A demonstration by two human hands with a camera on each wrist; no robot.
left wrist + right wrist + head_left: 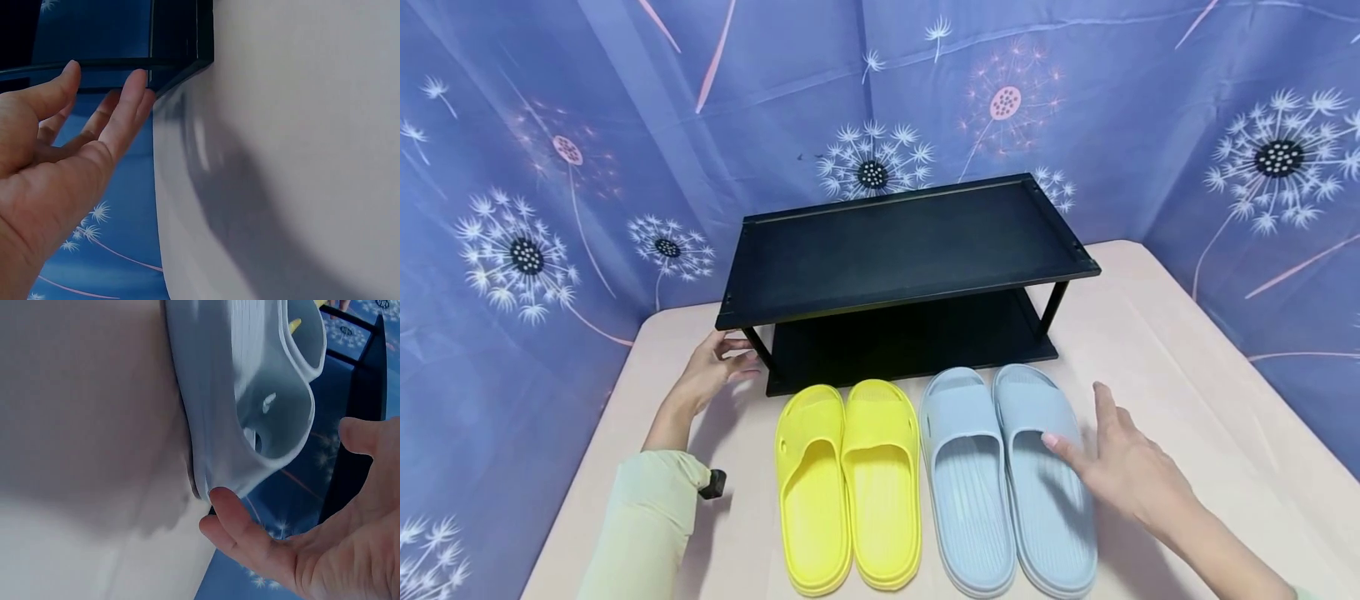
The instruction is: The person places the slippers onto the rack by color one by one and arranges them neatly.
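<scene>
A low black two-tier rack (887, 250) stands at the back, its lower shelf partly hidden under the top one. At its left end is my left hand (709, 372), fingers extended beside the front leg; in the left wrist view the fingertips (134, 84) overlap the rack's edge, and contact is unclear. In front of the rack lie a pair of yellow slippers (880, 417) and a pair of light blue slippers (964, 408). My right hand (1138, 471) hovers at the outer side of the right blue slipper (1037, 408), thumb spread over it and nothing gripped.
A pale pink cloth (1195, 417) covers the table. Blue curtains (775, 108) with dandelion prints hang behind and on both sides. A small black device (712, 485) sits at my left wrist, by the pale sleeve (651, 508).
</scene>
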